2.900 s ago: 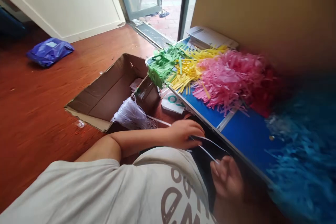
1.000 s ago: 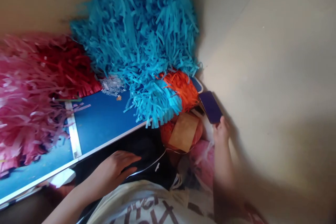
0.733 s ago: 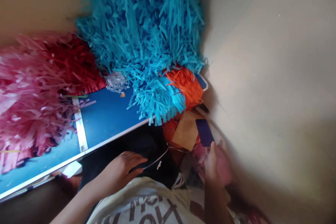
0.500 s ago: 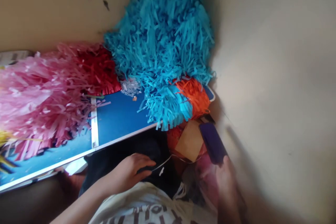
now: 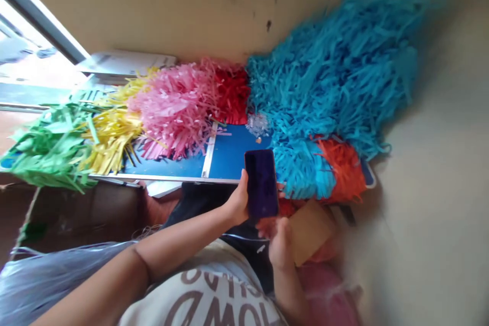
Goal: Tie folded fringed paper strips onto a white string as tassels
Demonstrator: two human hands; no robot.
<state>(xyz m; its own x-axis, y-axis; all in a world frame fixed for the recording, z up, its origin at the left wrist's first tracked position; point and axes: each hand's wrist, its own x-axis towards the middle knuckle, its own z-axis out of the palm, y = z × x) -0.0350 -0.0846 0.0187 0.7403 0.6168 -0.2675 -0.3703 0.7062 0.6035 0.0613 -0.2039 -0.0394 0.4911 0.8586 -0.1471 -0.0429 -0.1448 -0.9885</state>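
A dark phone (image 5: 261,183) with a blank screen stands upright in front of my chest. My left hand (image 5: 237,204) grips its left edge, thumb along the side. My right hand (image 5: 278,240) sits just below the phone's bottom edge with fingers curled; whether it touches the phone I cannot tell. Behind the phone lies a blue table (image 5: 229,155) covered with shredded paper tassels. A thin white cord (image 5: 244,237) crosses my lap under the hands.
Tassel piles on the table run green (image 5: 46,145), yellow (image 5: 110,132), pink (image 5: 175,107), red (image 5: 231,94), blue (image 5: 332,81) and orange (image 5: 340,168). A brown card (image 5: 311,229) lies by my right hand. A wall stands close on the right, an open door at far left.
My right hand brought the phone from the wall side to the front of my chest. My left hand left the cord and took hold of the phone. The view swung left.
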